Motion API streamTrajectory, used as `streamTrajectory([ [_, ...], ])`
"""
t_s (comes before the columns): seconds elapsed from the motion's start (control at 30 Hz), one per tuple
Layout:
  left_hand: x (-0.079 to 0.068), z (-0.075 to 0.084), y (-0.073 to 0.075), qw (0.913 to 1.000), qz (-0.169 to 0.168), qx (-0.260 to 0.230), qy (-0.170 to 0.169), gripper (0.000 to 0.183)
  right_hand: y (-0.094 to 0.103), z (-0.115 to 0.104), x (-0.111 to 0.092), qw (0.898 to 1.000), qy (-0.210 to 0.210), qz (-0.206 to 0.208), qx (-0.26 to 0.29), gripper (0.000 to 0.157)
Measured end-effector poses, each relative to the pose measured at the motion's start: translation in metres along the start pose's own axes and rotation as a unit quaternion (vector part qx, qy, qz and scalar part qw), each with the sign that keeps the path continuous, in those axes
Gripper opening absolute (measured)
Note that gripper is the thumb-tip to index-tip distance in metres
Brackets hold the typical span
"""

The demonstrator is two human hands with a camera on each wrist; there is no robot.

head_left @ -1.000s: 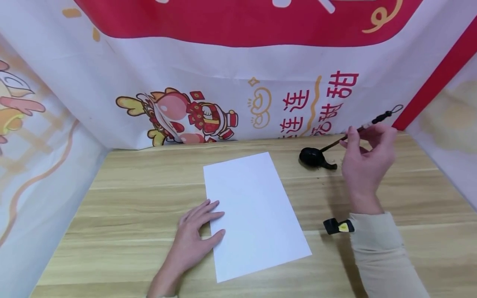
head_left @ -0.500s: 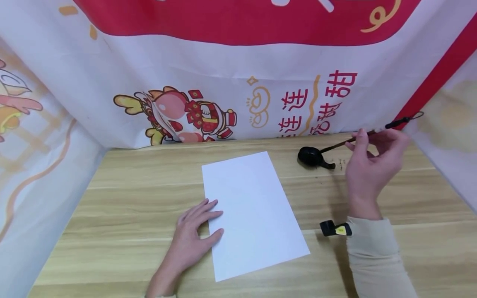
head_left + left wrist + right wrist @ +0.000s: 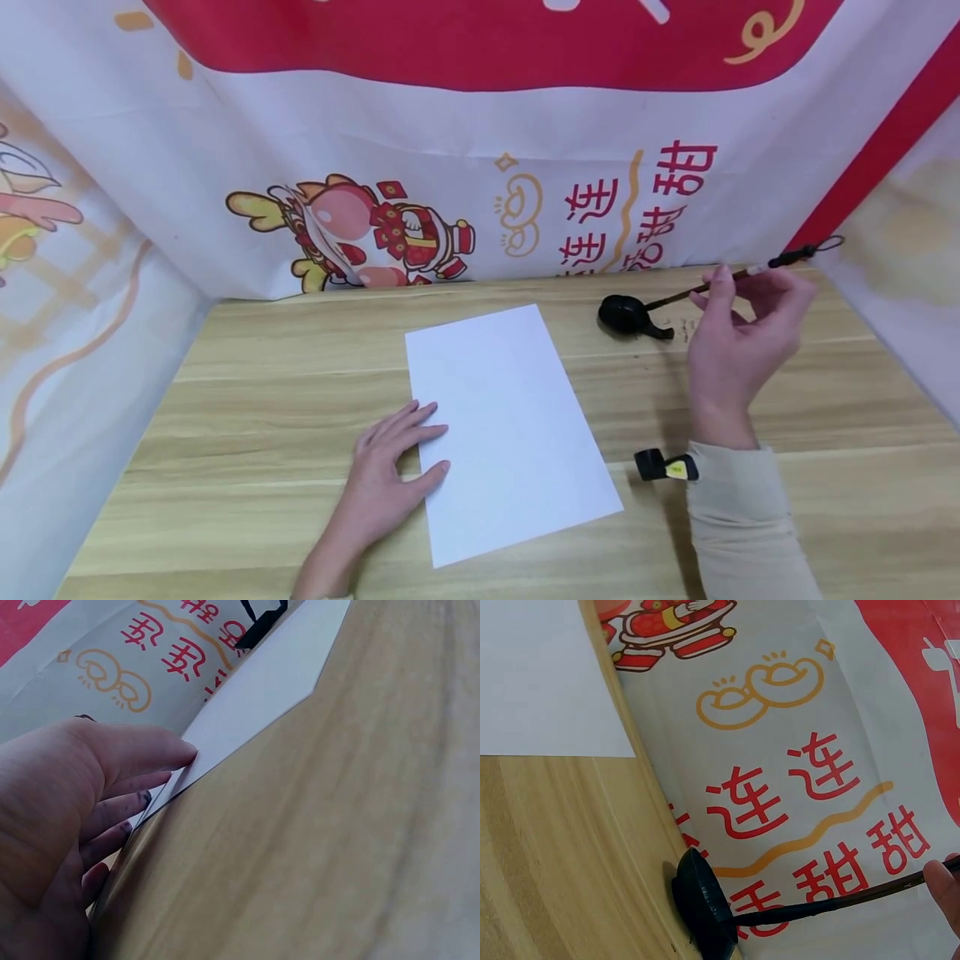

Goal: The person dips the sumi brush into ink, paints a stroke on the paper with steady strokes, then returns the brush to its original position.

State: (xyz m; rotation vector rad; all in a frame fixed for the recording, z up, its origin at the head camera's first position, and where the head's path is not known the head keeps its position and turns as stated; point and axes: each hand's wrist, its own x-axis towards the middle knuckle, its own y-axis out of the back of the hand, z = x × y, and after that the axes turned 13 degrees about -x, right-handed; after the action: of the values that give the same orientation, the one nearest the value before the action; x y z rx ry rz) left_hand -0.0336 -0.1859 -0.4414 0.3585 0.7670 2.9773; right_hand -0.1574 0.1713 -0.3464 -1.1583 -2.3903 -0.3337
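Note:
A sheet of white paper (image 3: 510,425) lies slightly turned on the wooden table. My left hand (image 3: 386,475) rests along its left edge with fingers spread, the thumb and fingertips touching the sheet. In the left wrist view the thumb (image 3: 157,748) lies on the paper's edge. My right hand (image 3: 742,358) pinches a dark-handled writing brush (image 3: 678,297) that has a white band and a hanging loop at its top end. The brush slants down to a small black ink dish (image 3: 619,315); its tip is hidden inside. The right wrist view shows the ink dish (image 3: 697,896) with the brush (image 3: 832,904) reaching in.
Behind the table (image 3: 262,400) hangs a printed red and white cloth (image 3: 420,133), which also covers both sides. A few dark marks lie on the wood by the dish's spout. A black wrist camera (image 3: 651,464) sticks out from the right sleeve (image 3: 738,500).
My right hand has moved rightward, then slightly back left, and the brush slants lower than a second ago. The brush's lower end stays at the ink dish. My left hand and the paper hold still.

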Motion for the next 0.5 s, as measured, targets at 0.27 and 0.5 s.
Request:
streamTrajectory([
  [0.27,-0.0002,-0.0022,0.0005,1.0,0.002,0.006,-0.002,0.043,0.0013,0.0,0.0006,1.0,0.002,0.006,-0.016,0.02],
  [0.5,0.0006,-0.0025,-0.0007,0.9999,0.002,0.008,-0.007,0.044,-0.0004,-0.0009,0.0013,0.999,0.031,0.013,-0.016,0.022],
])
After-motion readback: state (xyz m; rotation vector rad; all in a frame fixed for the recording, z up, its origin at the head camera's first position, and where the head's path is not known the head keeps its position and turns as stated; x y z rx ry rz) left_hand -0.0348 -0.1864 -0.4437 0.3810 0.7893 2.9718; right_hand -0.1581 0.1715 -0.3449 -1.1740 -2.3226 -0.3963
